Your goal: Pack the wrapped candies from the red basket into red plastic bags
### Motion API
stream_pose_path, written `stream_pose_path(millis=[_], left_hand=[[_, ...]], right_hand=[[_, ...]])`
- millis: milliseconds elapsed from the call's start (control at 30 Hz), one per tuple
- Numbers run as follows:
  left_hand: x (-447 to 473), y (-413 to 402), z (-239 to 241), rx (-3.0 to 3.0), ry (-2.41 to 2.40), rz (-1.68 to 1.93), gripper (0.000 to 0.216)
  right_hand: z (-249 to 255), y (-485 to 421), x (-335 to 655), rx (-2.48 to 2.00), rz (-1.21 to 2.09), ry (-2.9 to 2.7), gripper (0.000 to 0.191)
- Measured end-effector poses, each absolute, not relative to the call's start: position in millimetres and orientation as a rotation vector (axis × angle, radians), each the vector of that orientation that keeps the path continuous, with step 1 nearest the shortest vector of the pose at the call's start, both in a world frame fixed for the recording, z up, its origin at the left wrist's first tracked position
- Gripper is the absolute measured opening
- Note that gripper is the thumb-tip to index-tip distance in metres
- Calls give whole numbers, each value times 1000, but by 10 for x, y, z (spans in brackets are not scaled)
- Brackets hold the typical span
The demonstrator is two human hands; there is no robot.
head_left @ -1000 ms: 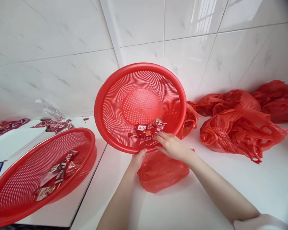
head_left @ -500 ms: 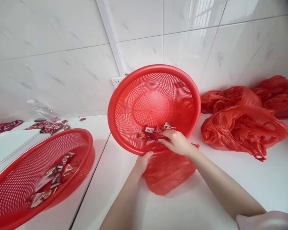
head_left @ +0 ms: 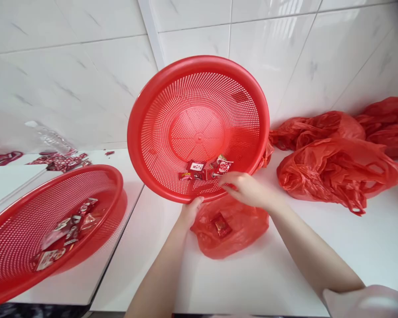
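Red plastic basket [head_left: 199,101] is held tilted, its lower rim gripped by the left hand [head_left: 189,213]. Wrapped sweets [head_left: 206,170] lie inside near that rim, and the right hand [head_left: 248,191], fingers loose and empty, is just beside them. Tipped further, the sweets could miss the red bag [head_left: 242,232] below the basket.

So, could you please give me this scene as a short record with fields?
Left hand: grips lower rim of tilted basket
Right hand: fingertips at wrapped candies inside it, grip unclear
Beneath: red bag holding one candy
Left: second basket with loose candies
Right: heap of red bags on white counter
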State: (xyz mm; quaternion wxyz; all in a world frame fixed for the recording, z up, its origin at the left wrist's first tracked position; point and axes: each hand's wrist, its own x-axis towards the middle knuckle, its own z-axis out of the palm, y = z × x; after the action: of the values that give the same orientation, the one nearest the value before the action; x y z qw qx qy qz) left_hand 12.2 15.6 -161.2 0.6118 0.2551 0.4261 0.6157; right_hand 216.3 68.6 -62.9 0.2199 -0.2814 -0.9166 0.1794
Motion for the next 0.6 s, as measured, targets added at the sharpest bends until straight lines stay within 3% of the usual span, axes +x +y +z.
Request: stream_pose_path(millis=[67,133,233,400,600], left_hand=[[156,150,-1567,553,927,1388,33],[187,146,-1529,550,872,1368,30],[216,145,-1499,558,856,1393,28],[192,163,-1510,523,849,1418,30],[126,186,-1542,456,858,1435,34]], right_hand=[[-708,741,2139,-917,239,-2443,33],[-780,796,2132,-1040,74,-2420,48],[-835,845,2138,-1115,104,-2454,49],[-790,843,2118,-1055,651,-2113,32],[-733,823,2057,-715,1677,-1418,39]])
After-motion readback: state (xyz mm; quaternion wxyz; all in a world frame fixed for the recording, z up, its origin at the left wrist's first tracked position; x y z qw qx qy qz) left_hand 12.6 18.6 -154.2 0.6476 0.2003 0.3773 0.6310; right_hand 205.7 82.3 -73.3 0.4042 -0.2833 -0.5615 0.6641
